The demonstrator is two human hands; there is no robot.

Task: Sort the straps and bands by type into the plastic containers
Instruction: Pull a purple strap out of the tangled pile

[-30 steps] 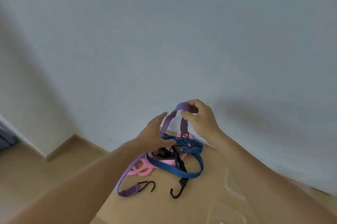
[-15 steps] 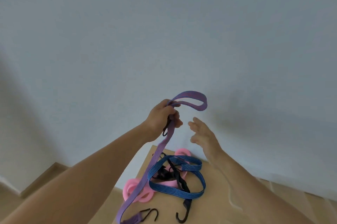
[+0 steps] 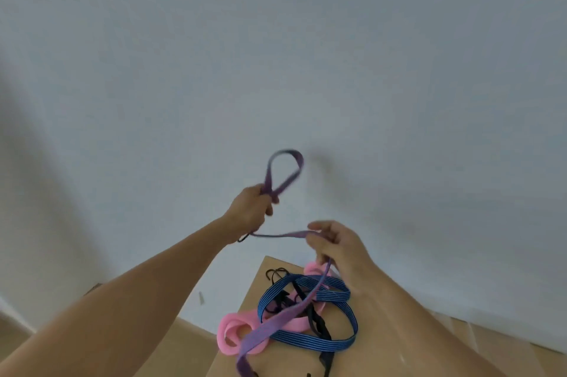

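A long purple strap (image 3: pixel 277 316) runs from the table up through both hands. My left hand (image 3: pixel 250 209) is raised in front of the wall, fist closed on the strap, with a loop of it standing above the fist. My right hand (image 3: pixel 333 243) is lower and to the right, pinching the same strap; a short span stretches between the hands. Below lie a blue striped bungee cord (image 3: pixel 325 343), a pink band (image 3: pixel 233 330) and black hooked straps (image 3: pixel 319 324) in a tangled heap. No plastic containers are in view.
The heap rests on a tan cardboard surface (image 3: pixel 264 278) whose corner points toward the pale wall (image 3: pixel 276 54). Wooden floor (image 3: pixel 190 346) shows at the lower left, beyond the edge.
My left hand has lifted the purple strap higher, so the loop stands above the fist. My right hand, empty half a second ago, has closed on the strap. The view has tilted up.
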